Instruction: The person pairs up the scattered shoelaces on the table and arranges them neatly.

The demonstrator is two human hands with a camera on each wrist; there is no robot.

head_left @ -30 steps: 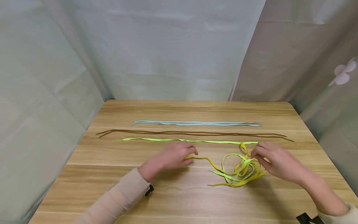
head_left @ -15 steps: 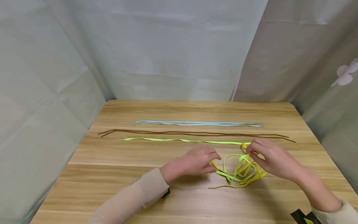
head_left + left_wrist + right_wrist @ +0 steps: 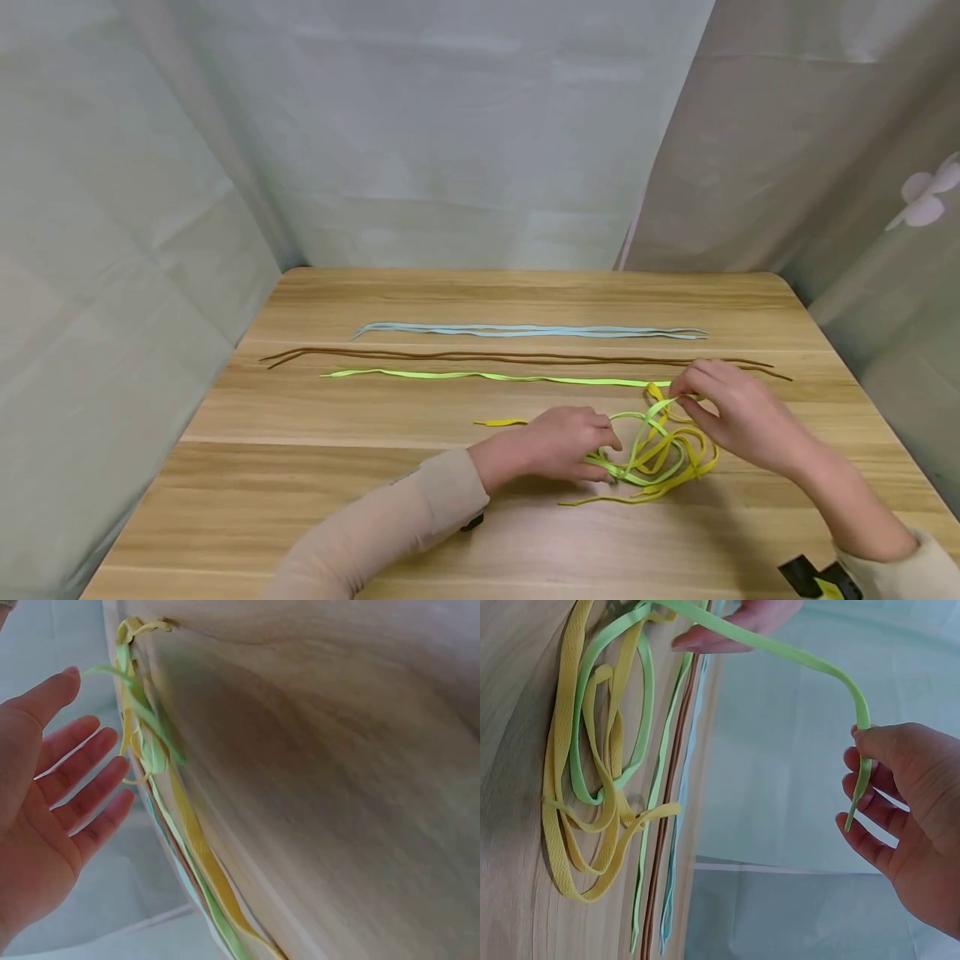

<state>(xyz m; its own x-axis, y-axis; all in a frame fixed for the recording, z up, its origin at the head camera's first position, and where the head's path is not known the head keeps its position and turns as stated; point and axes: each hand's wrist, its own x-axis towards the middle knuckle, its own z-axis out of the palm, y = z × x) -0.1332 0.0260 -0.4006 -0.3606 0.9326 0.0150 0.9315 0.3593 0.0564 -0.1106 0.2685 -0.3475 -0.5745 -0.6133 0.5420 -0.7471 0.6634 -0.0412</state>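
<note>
The right hand [image 3: 922, 780] pinches a flat, lime-green fabric lace [image 3: 784, 649] between thumb and fingers near its tip, leaving a short tail across the fingers. The left hand [image 3: 562, 442] is loosely spread, palm facing inward, at the near-left edge of the tangle; it grips nothing visible, and whether a fingertip touches a lace I cannot tell.

The pinched lace rises off the wooden table [image 3: 300, 492], while its other part loops through flat, woven yellow lace [image 3: 568, 667]. Holding it so close to the tip probably leaves most of its length free of the fingers, and the lift seems to part it from the yellow coils. Whether the yellow is one lace or more is unclear; one end pokes out left of the left hand.

Beyond lie a straight lime-green lace [image 3: 435, 375], thin brown cords [image 3: 525, 357] and pale-blue laces [image 3: 570, 331], apparently laid lengthwise in rows so that colours stay apart.
</note>
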